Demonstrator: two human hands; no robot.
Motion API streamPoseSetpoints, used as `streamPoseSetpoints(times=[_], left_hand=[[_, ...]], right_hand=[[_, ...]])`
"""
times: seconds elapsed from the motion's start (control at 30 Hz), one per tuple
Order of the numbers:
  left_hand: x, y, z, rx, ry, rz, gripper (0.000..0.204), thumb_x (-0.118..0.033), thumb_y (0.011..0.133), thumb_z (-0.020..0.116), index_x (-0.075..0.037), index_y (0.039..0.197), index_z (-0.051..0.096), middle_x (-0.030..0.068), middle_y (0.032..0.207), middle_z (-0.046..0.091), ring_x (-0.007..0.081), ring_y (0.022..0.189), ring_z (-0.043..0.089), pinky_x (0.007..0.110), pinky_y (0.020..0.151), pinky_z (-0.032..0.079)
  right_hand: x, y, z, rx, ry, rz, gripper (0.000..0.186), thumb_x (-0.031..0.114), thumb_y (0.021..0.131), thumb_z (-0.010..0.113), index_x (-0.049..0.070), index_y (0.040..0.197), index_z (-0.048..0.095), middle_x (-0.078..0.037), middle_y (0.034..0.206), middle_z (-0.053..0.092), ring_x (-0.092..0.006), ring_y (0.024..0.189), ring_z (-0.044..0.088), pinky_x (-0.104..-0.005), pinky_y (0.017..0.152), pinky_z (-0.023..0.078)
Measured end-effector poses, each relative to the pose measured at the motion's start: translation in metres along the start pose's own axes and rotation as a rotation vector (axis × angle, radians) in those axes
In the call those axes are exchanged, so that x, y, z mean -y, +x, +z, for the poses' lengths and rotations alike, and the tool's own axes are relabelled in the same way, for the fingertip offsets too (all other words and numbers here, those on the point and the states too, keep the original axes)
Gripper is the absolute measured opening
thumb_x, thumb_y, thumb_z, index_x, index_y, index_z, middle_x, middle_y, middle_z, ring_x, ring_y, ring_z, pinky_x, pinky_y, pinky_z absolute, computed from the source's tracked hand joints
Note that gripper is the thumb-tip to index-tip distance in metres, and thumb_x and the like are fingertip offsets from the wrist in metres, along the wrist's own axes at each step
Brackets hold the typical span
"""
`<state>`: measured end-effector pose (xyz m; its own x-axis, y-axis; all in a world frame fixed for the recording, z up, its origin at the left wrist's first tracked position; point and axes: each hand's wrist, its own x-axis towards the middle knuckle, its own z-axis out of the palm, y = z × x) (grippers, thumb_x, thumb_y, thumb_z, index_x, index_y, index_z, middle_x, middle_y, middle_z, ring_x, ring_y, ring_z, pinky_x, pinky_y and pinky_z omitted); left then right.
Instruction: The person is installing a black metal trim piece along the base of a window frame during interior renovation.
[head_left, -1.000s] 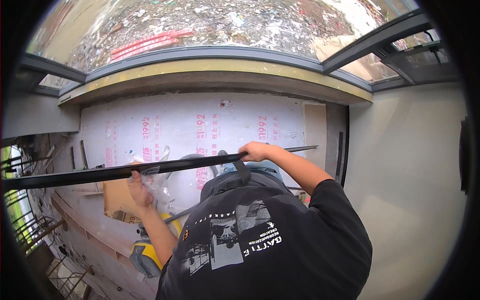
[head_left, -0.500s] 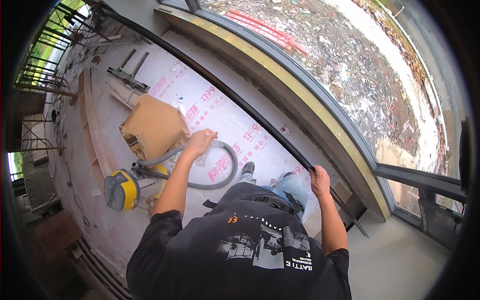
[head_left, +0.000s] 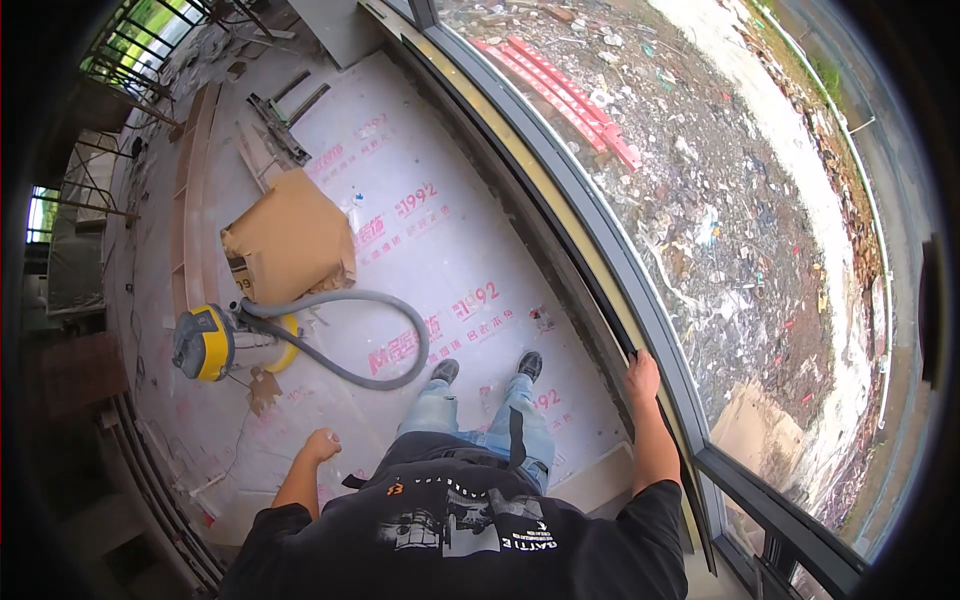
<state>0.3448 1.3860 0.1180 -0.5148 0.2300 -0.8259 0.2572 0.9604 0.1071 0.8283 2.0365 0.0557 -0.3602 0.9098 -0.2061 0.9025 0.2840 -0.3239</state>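
My right hand (head_left: 643, 380) is closed around a long, thin black strip (head_left: 566, 245). The strip runs along the yellowish sill under the window frame, from the far corner to beside my right leg. I cannot tell whether its full length touches the sill. Down by my left side, my left hand (head_left: 321, 444) has its fingers curled together. Whatever they may hold is too small to make out. Ahead of that hand, the ribbed grey hose (head_left: 420, 355) of a yellow and grey vacuum cleaner (head_left: 205, 343) loops across the floor.
Behind the vacuum is a brown cardboard box (head_left: 290, 238). A dark metal stand (head_left: 280, 128) and a long pinkish-brown slotted panel (head_left: 196, 190) lie farther back on the printed sheet floor covering (head_left: 400, 250). The grey window frame (head_left: 610, 215) borders my right; rubble and red bars (head_left: 565, 95) lie outside.
The black strip has moved right, from slanting across the floor to lying along the sill, my right hand still on it. My left hand has dropped back from over the hose to my side.
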Motion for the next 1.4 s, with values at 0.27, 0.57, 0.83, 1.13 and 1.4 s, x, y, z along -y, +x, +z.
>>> streamPoseSetpoints(times=[0.27, 0.57, 0.83, 1.13, 1.4], left_hand=[[-0.054, -0.068, 0.089, -0.117, -0.156, -0.241, 0.031, -0.018, 0.069, 0.074, -0.002, 0.095, 0.071, 0.0214, 0.091, 0.072, 0.034, 0.089, 0.07, 0.04, 0.082, 0.055], [-0.068, -0.104, 0.096, -0.115, -0.079, -0.318, 0.036, -0.02, 0.073, 0.071, -0.002, 0.104, 0.069, 0.0254, 0.103, 0.07, 0.04, 0.102, 0.066, 0.043, 0.092, 0.052], [-0.113, -0.089, 0.097, -0.058, -0.102, -0.237, 0.031, -0.013, 0.074, 0.064, 0.002, 0.101, 0.066, 0.0177, 0.09, 0.068, 0.0293, 0.088, 0.065, 0.04, 0.081, 0.051], [-0.069, -0.068, 0.115, 0.232, 0.148, -0.246, 0.037, -0.021, 0.081, 0.066, 0.005, 0.107, 0.066, 0.0248, 0.101, 0.07, 0.0332, 0.097, 0.068, 0.043, 0.087, 0.052], [-0.073, -0.057, 0.106, 0.31, 0.211, -0.251, 0.04, -0.022, 0.082, 0.066, 0.006, 0.11, 0.065, 0.0267, 0.104, 0.07, 0.0356, 0.101, 0.068, 0.044, 0.089, 0.051]], right_hand=[[-0.086, 0.101, 0.039, -0.012, -0.008, -0.048, 0.022, 0.021, 0.098, 0.057, 0.0, 0.091, 0.057, -0.023, 0.091, 0.065, -0.0459, 0.089, 0.061, -0.0539, 0.078, 0.048], [-0.114, 0.136, 0.072, 0.119, -0.028, 0.147, 0.026, 0.028, 0.1, 0.053, 0.003, 0.099, 0.06, -0.021, 0.101, 0.066, -0.0448, 0.1, 0.061, -0.053, 0.083, 0.049], [-0.13, 0.151, 0.111, 0.179, -0.177, 0.228, 0.015, 0.017, 0.095, 0.055, 0.008, 0.101, 0.065, -0.015, 0.106, 0.069, -0.0353, 0.106, 0.065, -0.0485, 0.087, 0.053], [-0.143, 0.143, 0.131, 0.225, -0.194, 0.378, 0.024, 0.02, 0.097, 0.049, 0.013, 0.107, 0.07, -0.008, 0.113, 0.069, -0.0271, 0.112, 0.065, -0.0433, 0.093, 0.05], [-0.157, 0.134, 0.134, 0.132, -0.212, 0.391, 0.021, 0.018, 0.096, 0.05, 0.013, 0.109, 0.066, -0.008, 0.112, 0.068, -0.0275, 0.111, 0.064, -0.0421, 0.092, 0.05]])
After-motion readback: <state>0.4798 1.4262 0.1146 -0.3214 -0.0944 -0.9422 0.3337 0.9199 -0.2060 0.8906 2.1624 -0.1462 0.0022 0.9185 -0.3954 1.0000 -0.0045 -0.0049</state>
